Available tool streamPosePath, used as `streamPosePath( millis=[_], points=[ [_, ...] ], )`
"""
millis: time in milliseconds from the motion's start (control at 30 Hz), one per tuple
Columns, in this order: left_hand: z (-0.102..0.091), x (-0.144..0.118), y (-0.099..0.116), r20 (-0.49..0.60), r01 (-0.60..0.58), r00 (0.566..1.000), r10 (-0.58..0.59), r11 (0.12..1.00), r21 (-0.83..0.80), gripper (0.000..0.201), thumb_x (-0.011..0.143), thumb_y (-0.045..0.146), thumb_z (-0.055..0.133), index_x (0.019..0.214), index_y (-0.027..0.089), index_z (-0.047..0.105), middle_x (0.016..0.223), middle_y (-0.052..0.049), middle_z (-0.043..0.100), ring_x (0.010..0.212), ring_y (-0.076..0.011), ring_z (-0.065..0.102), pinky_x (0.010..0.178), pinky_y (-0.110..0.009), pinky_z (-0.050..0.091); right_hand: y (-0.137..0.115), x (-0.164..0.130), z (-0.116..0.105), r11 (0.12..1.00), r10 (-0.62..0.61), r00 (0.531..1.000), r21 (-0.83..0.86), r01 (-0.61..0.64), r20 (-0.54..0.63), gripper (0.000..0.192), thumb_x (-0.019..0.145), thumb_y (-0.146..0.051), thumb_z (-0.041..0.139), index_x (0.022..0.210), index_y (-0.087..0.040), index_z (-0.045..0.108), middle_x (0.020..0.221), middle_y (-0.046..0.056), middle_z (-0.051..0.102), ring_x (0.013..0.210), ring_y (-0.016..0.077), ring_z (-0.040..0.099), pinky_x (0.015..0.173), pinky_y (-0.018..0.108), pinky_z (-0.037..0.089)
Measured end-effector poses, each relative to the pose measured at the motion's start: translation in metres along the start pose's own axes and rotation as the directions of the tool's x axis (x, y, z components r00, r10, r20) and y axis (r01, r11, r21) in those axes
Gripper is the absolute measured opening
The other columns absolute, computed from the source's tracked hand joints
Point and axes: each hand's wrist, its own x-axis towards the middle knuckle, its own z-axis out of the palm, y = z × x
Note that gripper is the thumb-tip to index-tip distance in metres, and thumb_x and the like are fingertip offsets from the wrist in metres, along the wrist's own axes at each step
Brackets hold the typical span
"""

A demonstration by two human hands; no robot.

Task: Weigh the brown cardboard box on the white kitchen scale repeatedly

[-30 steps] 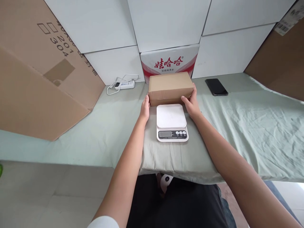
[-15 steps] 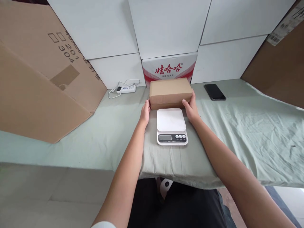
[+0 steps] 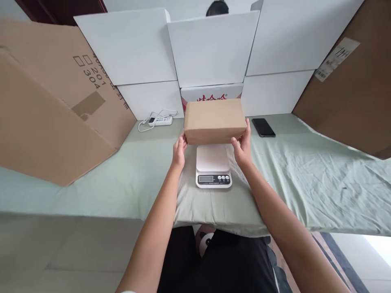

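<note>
You hold a small brown box with both hands. Your left hand grips its left end and your right hand grips its right end, with the fingers curled under the bottom edge. The box is up in the air, level, just above the back part of the white kitchen scale. It hides the far edge of the scale's plate (I cannot tell if the two touch).

The scale sits on a table with a pale green cloth. Its little screen and three buttons face you.

A black phone lies flat on the cloth, to the right of the box. A white power strip with a loose cord lies to the left, near the wall of white boxes. A white box with red letters stands right behind the brown box. A big brown carton leans on the far left.
</note>
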Motion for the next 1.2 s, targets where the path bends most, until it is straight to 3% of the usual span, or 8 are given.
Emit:
streamPosePath(
  millis=[167,267,367,600,933,1200],
  points=[
    [-0.016,-0.062,0.016,0.076,-0.001,0.997,-0.001,1.000,0.032,0.102,0.094,0.094,0.057,0.166,0.023,0.062,0.178,-0.019,0.056,0.169,-0.0392,0.052,0.139,-0.053,0.043,-0.028,-0.047,-0.037,0.971,-0.108,0.993,-0.207,0.117,0.055,0.103,0.104,-0.071,0.063,0.186,-0.041,0.009,0.187,0.015,0.040,0.161,0.0422,0.056,0.119,0.067,0.063],
    [-0.024,-0.096,0.015,0.070,0.055,0.996,-0.062,0.994,0.094,0.100,0.094,0.095,0.055,0.164,0.024,0.064,0.177,-0.019,0.058,0.169,-0.0413,0.051,0.139,-0.057,0.042,-0.026,-0.077,-0.049,0.969,-0.101,0.991,-0.218,0.118,0.084,0.102,0.103,-0.067,0.067,0.186,-0.041,0.014,0.185,0.017,0.043,0.152,0.0417,0.064,0.107,0.061,0.071],
    [-0.023,-0.113,0.014,0.068,0.044,0.996,-0.050,0.995,0.093,0.099,0.095,0.093,0.056,0.164,0.023,0.065,0.177,-0.018,0.058,0.170,-0.0414,0.049,0.141,-0.057,0.041,-0.020,-0.091,-0.049,0.974,-0.071,0.996,-0.212,0.080,0.048,0.099,0.103,-0.065,0.069,0.185,-0.044,0.017,0.185,0.015,0.042,0.155,0.0429,0.062,0.105,0.062,0.072],
    [-0.019,-0.117,0.018,0.078,0.021,0.996,-0.031,0.993,0.120,0.091,0.100,0.087,0.056,0.164,0.023,0.064,0.180,-0.016,0.055,0.173,-0.0397,0.045,0.144,-0.055,0.037,-0.016,-0.087,-0.045,0.984,-0.041,0.999,-0.170,0.046,0.033,0.094,0.105,-0.066,0.067,0.184,-0.045,0.020,0.180,0.016,0.048,0.139,0.0403,0.073,0.100,0.060,0.072],
    [-0.021,-0.114,0.015,0.068,0.024,0.997,-0.031,0.994,0.109,0.094,0.098,0.089,0.057,0.164,0.022,0.065,0.178,-0.017,0.057,0.172,-0.0406,0.046,0.143,-0.055,0.039,-0.015,-0.087,-0.043,0.991,-0.022,0.999,-0.133,0.026,0.029,0.092,0.105,-0.066,0.066,0.183,-0.043,0.023,0.171,0.016,0.058,0.130,0.0370,0.076,0.100,0.058,0.072],
    [-0.022,-0.112,0.015,0.036,-0.004,0.999,0.000,0.995,0.098,0.099,0.097,0.091,0.058,0.170,0.025,0.059,0.182,-0.016,0.051,0.175,-0.0395,0.041,0.144,-0.053,0.037,-0.014,-0.087,-0.044,0.992,-0.035,0.999,-0.118,0.034,-0.007,0.091,0.104,-0.067,0.064,0.182,-0.045,0.024,0.171,0.014,0.057,0.137,0.0383,0.072,0.108,0.063,0.067]
  ],
)
